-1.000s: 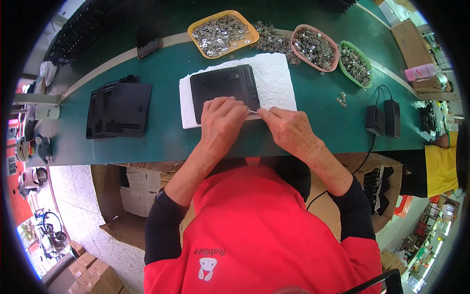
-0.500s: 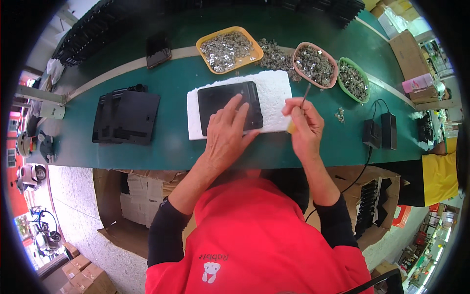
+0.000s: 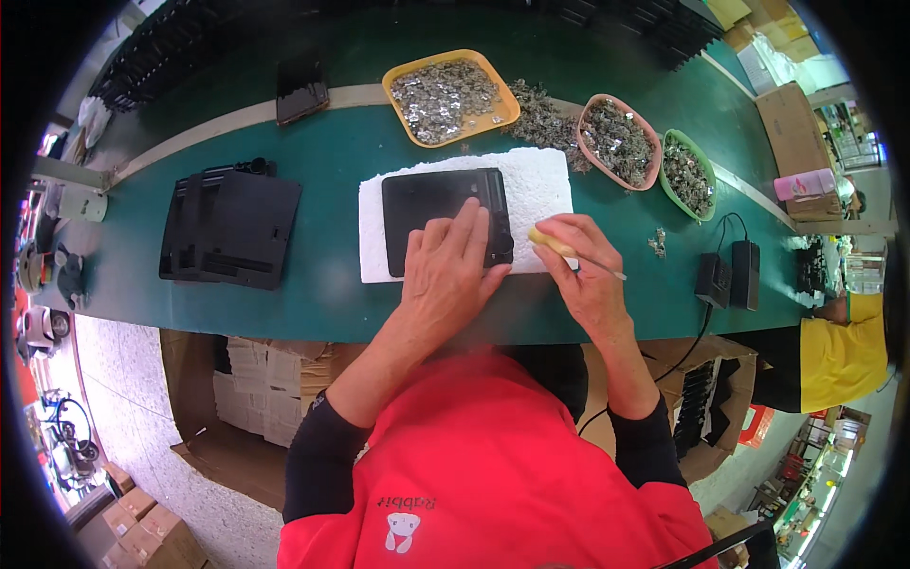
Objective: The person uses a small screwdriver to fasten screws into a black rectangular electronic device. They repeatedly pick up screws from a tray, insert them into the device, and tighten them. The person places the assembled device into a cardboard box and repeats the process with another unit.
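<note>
A flat black plastic panel (image 3: 403, 204) lies on a white foam block (image 3: 373, 248) in front of me. My left hand (image 3: 445, 261) rests on the panel's right half, fingers stretched out flat and the thumb near its lower right corner. Just right of the panel, above the foam's edge, my right hand (image 3: 586, 275) grips a slim tool with a yellow handle (image 3: 552, 242) and a thin metal shaft. The handle end points left toward the panel, and the shaft sticks out to the right past my fingers. The tool's exact kind is unclear.
Stacked black panels (image 3: 232, 228) lie at left. Beyond the foam stand a yellow tray (image 3: 502, 109), a pink basket (image 3: 652, 171) and a green basket (image 3: 709, 204), all holding small metal clips, with a loose heap between. Black power adapters (image 3: 745, 275) sit at right.
My right hand has turned the tool: its shaft pointed up and away before, and now the yellow handle faces the panel. My left hand stays on the panel. The whole view shifted slightly.
</note>
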Action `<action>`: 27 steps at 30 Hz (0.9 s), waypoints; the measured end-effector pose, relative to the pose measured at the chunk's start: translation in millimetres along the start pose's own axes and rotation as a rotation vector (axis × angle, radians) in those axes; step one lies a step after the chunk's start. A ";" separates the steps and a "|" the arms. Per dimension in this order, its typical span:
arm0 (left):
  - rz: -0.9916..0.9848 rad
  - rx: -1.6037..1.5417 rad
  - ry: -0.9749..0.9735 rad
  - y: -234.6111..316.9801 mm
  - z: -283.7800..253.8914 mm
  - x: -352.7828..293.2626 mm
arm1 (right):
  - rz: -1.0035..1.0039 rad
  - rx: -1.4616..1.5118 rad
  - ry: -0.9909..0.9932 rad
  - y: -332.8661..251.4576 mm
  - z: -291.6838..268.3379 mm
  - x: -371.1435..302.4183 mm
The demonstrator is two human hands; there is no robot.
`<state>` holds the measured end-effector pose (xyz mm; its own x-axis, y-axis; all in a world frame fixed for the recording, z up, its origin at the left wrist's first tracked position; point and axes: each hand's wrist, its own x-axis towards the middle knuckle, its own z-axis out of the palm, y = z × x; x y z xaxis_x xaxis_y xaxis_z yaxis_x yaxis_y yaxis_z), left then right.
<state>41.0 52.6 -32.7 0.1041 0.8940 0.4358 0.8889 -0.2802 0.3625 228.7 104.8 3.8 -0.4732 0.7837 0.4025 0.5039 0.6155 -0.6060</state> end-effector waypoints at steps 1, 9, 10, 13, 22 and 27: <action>-0.001 -0.001 -0.004 0.2 0.4 0.3 | -0.042 0.033 0.032 -2.8 5.9 5.3; -0.020 -0.039 0.042 -0.1 3.4 -1.6 | -0.118 0.026 0.052 3.7 39.5 16.4; -0.020 -0.045 0.047 -0.2 3.0 -0.7 | -0.126 0.006 0.050 3.1 40.1 19.4; -0.015 -0.033 0.060 0.0 2.2 -0.7 | -0.129 -0.053 0.015 -0.1 39.3 29.0; -0.011 -0.006 0.030 -0.4 0.0 3.8 | 0.261 0.251 -0.128 21.9 28.7 92.0; -0.002 -0.010 0.050 -0.8 4.7 0.4 | 0.219 -0.096 -0.307 24.6 40.9 125.9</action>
<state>42.5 54.8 -36.7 0.0796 0.8762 0.4754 0.8846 -0.2819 0.3715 151.9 215.2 11.6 -0.5338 0.8448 0.0377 0.6756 0.4529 -0.5818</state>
